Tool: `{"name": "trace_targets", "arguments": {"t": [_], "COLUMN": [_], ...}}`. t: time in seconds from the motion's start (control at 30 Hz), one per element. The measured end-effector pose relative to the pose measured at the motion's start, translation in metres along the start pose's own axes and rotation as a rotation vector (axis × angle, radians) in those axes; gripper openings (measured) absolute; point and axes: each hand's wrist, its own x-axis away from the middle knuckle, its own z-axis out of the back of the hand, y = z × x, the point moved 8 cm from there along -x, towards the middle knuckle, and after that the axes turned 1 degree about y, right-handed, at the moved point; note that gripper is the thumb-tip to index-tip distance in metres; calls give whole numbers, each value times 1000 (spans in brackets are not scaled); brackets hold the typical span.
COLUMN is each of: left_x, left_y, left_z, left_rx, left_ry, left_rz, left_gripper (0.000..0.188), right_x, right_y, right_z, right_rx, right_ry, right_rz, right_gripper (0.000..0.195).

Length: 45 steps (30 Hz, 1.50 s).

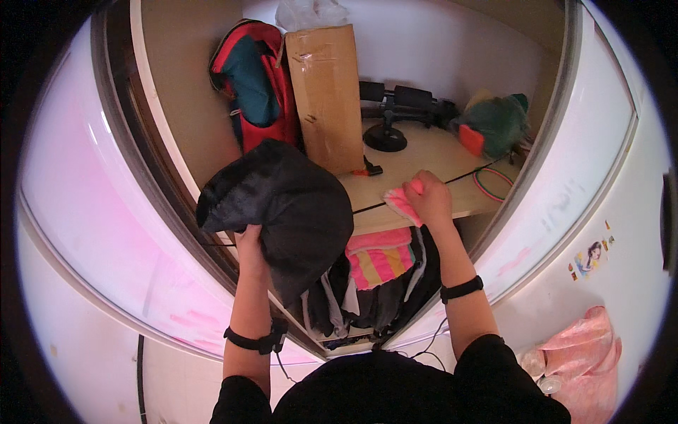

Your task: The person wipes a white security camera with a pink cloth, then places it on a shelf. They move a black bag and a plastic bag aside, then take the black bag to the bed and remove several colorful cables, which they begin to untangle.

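My left hand (249, 249) grips a large black fabric bundle (302, 201) and lifts it before the open cabinet; its inside cannot be seen. In my right hand (431, 199) is a pink cloth (403, 204), bunched between the fingers and held just above the wooden shelf board (424, 159). A thin black cord (461, 176) runs across the board, passing behind the black bundle and the pink cloth. Below the board, a pink and yellow striped cloth (381, 265) hangs over dark clothes (384, 307).
On the shelf stand a red and teal bag (251, 85), a tall cardboard box (326, 100), a black padded device with a suction-cup base (386, 135), a green plastic-wrapped bundle (498, 124) and a coloured ring (484, 190). Glossy doors (106, 185) flank the opening. A pink cloth lies lower right.
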Motion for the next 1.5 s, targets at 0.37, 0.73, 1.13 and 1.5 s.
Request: {"name": "trace_targets", "arguments": {"t": [0.37,0.73,1.13,1.5], "left_x": [-21,-11,-20,-19], "left_y": [-15,4,-9,-14], "left_z": [6,-21,-23,-14], "left_rx": [-41,-1,41,-97], "left_ry": [-125,-134,-219,-46], "left_rz": [79,123,144,191], "left_gripper": [72,70,65,78], "right_x": [-54,-44,-25,-22], "right_y": [-41,-27,38,53], "right_z": [-50,-60,-16,-6], "right_rx": [62,288,-618,-563], "right_ry": [-376,-544,103,123], "right_rz": [359,125,-156,-303], "right_gripper": [41,27,13,10]}}
